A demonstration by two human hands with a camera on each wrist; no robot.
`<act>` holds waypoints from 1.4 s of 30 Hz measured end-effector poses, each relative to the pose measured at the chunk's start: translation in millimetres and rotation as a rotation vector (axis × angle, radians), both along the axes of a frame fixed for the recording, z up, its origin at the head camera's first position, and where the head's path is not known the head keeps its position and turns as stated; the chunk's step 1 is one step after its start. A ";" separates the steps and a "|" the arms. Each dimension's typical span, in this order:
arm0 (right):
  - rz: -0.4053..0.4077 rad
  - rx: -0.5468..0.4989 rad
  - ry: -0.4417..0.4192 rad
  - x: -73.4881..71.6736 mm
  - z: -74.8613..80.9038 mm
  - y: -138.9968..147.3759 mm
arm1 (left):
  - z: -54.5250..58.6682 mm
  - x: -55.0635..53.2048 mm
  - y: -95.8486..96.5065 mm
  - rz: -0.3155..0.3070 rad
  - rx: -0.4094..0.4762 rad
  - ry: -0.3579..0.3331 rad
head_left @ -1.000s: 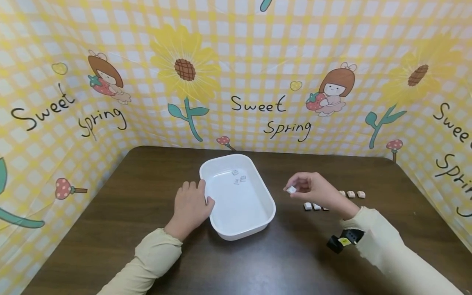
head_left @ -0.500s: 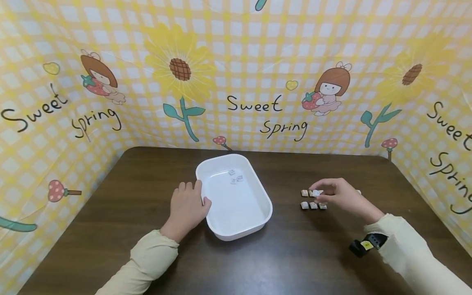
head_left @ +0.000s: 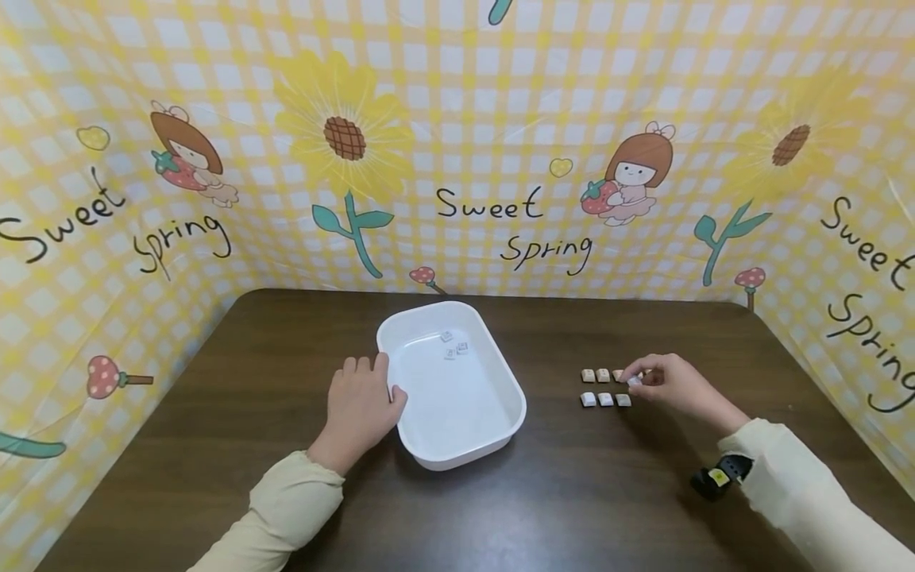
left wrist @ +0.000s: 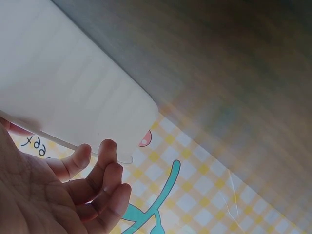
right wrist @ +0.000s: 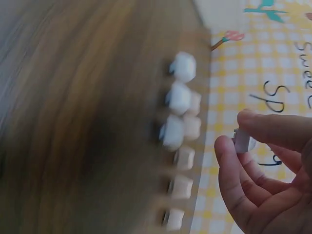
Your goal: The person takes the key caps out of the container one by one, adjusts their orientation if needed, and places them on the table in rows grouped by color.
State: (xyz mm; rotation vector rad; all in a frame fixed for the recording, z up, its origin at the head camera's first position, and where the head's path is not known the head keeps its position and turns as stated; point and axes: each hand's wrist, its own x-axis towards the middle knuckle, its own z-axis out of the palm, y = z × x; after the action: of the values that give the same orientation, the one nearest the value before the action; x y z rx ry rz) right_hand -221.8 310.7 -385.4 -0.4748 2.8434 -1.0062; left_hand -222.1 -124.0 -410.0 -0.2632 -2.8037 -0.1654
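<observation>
The white tray (head_left: 457, 413) stands mid-table, with several pale keycaps (head_left: 461, 348) at its far end. At its left rim, my left hand (head_left: 360, 405) grips with the thumb inside; the left wrist view shows curled fingers (left wrist: 108, 151) against the outer wall. To the right, thumb and forefinger of my right hand (head_left: 672, 381) pinch a white keycap (right wrist: 242, 140). That hand hovers close over two rows of keycaps and hides part of the farther row. The nearer row holds whitish keycaps (head_left: 605, 400); the farther one has peach-tinted keycaps (head_left: 588, 376).
The dark wooden table (head_left: 543, 492) ends at the back against a yellow checked cloth (head_left: 493, 103), which also rises on both sides. A black strap with a small device (head_left: 718, 477) is on my right wrist.
My right hand has carried the pinched keycap rightward from near the tray to the rows, and lowered it there. My left hand stays at the tray's rim. The head view has shifted slightly.
</observation>
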 end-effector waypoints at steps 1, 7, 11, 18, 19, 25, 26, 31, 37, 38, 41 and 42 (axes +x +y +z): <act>0.005 0.037 0.035 0.2 -2.5 2.1 | -0.3 0.1 0.1 0.000 0.000 0.002; 0.053 0.174 0.116 -1.6 -18.5 14.1 | -1.4 -0.3 -0.1 -0.002 0.003 0.008; 0.039 0.193 0.081 -3.5 -24.6 16.5 | -1.5 -0.7 -0.4 -0.012 0.007 0.034; 0.023 0.214 0.085 -3.4 -27.7 16.7 | -1.0 -0.2 -0.4 -0.026 0.014 0.059; 0.028 0.212 0.085 -3.5 -27.8 16.6 | -0.9 -0.1 -0.3 -0.025 0.014 0.057; 0.059 0.210 0.080 -5.1 -28.8 16.3 | -2.1 0.0 -0.5 -0.024 0.019 0.056; 0.061 0.210 0.079 -5.4 -29.0 16.3 | -2.3 0.1 -0.7 -0.024 0.019 0.057; 0.063 0.209 0.088 -6.4 -28.6 16.5 | -2.2 0.4 -1.3 -0.019 0.020 0.048; 0.055 0.189 0.064 -5.1 -22.3 19.6 | 0.2 0.5 -0.4 -0.016 0.025 0.041; 0.052 0.185 0.053 -4.5 -19.7 20.7 | 0.3 0.6 -0.4 -0.016 0.024 0.041; 0.052 0.182 0.039 -2.8 -8.2 24.4 | 0.0 0.8 -0.6 -0.019 0.024 0.043; 0.054 0.188 0.040 -2.6 -2.8 24.9 | 0.0 0.8 -0.7 -0.019 0.024 0.042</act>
State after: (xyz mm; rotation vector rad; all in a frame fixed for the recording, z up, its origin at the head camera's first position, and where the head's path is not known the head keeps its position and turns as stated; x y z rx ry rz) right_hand -224.3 335.6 -388.2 -0.5547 2.9059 -0.7186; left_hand -221.2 -124.8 -410.0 -0.2842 -2.7564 -0.1948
